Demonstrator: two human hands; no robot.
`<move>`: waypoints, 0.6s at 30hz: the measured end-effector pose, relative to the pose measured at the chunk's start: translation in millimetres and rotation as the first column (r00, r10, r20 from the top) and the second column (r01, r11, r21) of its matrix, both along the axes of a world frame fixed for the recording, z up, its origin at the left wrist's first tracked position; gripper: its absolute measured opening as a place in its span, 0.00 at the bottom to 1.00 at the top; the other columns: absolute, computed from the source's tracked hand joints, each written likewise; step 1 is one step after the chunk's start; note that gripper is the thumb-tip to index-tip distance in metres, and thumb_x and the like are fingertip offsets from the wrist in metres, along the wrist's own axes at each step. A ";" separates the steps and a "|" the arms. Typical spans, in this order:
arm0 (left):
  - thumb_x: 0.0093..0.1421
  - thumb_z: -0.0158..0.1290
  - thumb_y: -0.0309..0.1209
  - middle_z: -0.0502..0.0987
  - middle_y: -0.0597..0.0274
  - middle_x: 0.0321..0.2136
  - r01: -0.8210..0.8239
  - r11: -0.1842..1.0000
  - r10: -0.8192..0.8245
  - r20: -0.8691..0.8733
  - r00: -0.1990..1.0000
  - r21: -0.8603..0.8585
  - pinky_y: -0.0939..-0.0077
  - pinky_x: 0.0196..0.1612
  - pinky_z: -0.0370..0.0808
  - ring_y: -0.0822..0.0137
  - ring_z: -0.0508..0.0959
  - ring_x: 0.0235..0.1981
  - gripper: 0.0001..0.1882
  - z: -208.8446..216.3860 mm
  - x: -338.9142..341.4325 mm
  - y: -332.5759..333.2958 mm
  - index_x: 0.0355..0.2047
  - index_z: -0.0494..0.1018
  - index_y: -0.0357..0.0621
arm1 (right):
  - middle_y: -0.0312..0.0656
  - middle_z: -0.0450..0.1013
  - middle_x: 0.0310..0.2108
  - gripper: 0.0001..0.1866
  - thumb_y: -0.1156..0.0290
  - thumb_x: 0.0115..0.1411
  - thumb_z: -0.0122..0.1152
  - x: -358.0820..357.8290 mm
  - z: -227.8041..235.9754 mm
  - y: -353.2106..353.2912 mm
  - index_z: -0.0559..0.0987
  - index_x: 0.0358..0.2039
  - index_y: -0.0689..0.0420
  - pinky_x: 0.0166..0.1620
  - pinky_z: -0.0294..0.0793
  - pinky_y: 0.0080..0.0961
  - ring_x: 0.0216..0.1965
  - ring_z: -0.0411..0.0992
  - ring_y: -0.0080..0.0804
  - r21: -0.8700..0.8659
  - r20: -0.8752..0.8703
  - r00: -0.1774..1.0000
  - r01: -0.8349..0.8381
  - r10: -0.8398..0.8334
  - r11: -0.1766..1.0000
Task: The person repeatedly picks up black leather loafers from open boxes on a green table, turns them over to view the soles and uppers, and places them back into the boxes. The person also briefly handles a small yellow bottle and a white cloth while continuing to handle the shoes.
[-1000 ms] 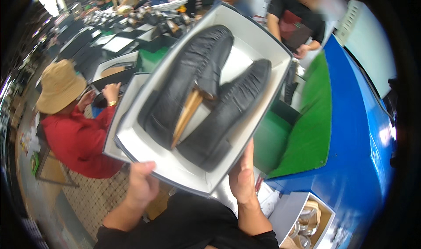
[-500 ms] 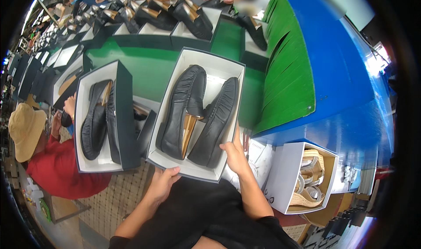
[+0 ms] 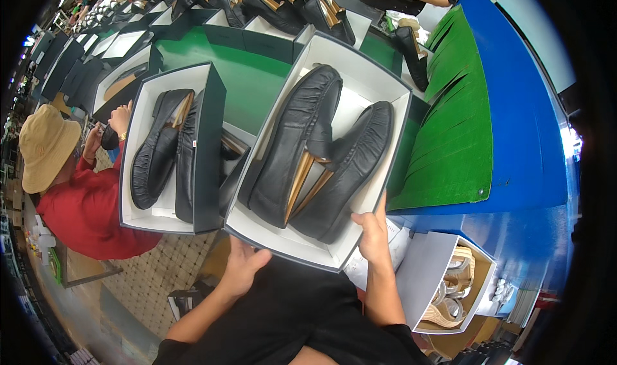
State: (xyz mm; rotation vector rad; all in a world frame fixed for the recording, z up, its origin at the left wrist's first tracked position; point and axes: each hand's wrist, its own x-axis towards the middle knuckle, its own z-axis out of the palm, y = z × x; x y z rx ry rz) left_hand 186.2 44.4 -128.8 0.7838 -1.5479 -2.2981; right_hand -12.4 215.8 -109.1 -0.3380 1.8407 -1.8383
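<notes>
Between my two hands is an open shoebox (image 3: 350,252), dark outside and white inside. A pair of black loafers (image 3: 283,153) with gathered toes lies in it, the insoles tan. My left hand (image 3: 244,262) grips the box's near left corner, thumb over the rim and fingers hidden beneath. At the near right side my right hand (image 3: 373,233) is closed on the wall, its thumb on the edge. Just left of this box stands a second open shoebox (image 3: 209,140) with a similar black pair (image 3: 157,153), touched by neither hand.
Several open boxes with black shoes line the green surface (image 3: 250,75) at the back. A slitted green mat (image 3: 456,146) lies on the blue structure (image 3: 527,153) at right. Below it sits a white box (image 3: 424,262) with wedge sandals (image 3: 453,288). A person in red (image 3: 96,217) is at left.
The held shoebox has come nearer and tilted clockwise, its far end moving up and right in view. Both hands keep their hold. The surroundings have shifted in the picture.
</notes>
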 end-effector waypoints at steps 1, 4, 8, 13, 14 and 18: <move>0.58 0.57 0.47 0.53 0.54 0.66 -0.025 0.994 0.033 -0.074 0.997 0.105 0.61 0.67 0.55 0.58 0.56 0.66 0.52 3.4 0.2 -2.7 0.70 0.37 0.43 | 0.45 0.60 0.60 0.45 0.75 0.52 0.46 -3.3 6.3 1.3 0.43 0.71 0.64 0.53 0.65 0.19 0.52 0.63 0.28 0.006 0.028 0.999 0.022 -0.022 1.000; 0.55 0.51 0.67 0.54 0.51 0.66 -0.093 0.965 0.134 -0.155 0.979 0.244 0.61 0.68 0.53 0.57 0.57 0.66 0.57 22.1 1.8 -11.0 0.70 0.42 0.40 | 0.45 0.63 0.58 0.44 0.74 0.51 0.48 -10.9 26.3 2.5 0.47 0.69 0.67 0.59 0.58 0.21 0.53 0.63 0.31 -0.151 0.050 0.997 0.067 -0.060 0.986; 0.51 0.55 0.69 0.61 0.50 0.62 0.001 1.000 0.004 -0.162 0.987 0.031 0.65 0.66 0.57 0.62 0.63 0.62 0.58 52.6 -7.2 -29.0 0.65 0.51 0.32 | 0.46 0.60 0.61 0.44 0.74 0.50 0.49 -16.4 54.9 6.6 0.49 0.69 0.67 0.60 0.56 0.21 0.58 0.59 0.33 -0.116 0.077 0.996 -0.033 0.042 0.993; 0.39 0.61 0.72 0.57 0.49 0.64 0.017 0.998 -0.024 -0.119 0.993 -0.053 0.64 0.67 0.55 0.59 0.58 0.66 0.72 84.8 -17.6 -31.0 0.69 0.41 0.35 | 0.47 0.54 0.66 0.46 0.74 0.50 0.49 -13.4 72.6 10.4 0.46 0.70 0.65 0.64 0.52 0.22 0.65 0.53 0.33 -0.042 0.082 0.969 -0.231 0.233 0.972; 0.38 0.63 0.70 0.56 0.48 0.64 0.022 0.998 -0.029 -0.113 0.993 -0.065 0.64 0.67 0.55 0.57 0.58 0.66 0.72 88.4 -17.9 -31.9 0.70 0.41 0.36 | 0.47 0.53 0.67 0.46 0.74 0.50 0.49 -11.0 72.1 11.3 0.46 0.70 0.65 0.64 0.51 0.22 0.66 0.52 0.33 -0.019 0.092 0.962 -0.257 0.258 0.966; 0.37 0.66 0.63 0.55 0.46 0.66 0.028 0.999 -0.026 -0.062 0.998 0.023 0.63 0.67 0.56 0.54 0.58 0.67 0.71 84.2 -16.5 -30.9 0.70 0.41 0.38 | 0.52 0.53 0.67 0.45 0.76 0.52 0.48 5.5 58.4 17.4 0.45 0.71 0.65 0.63 0.55 0.23 0.65 0.54 0.35 0.161 -0.007 0.948 -0.312 0.317 0.936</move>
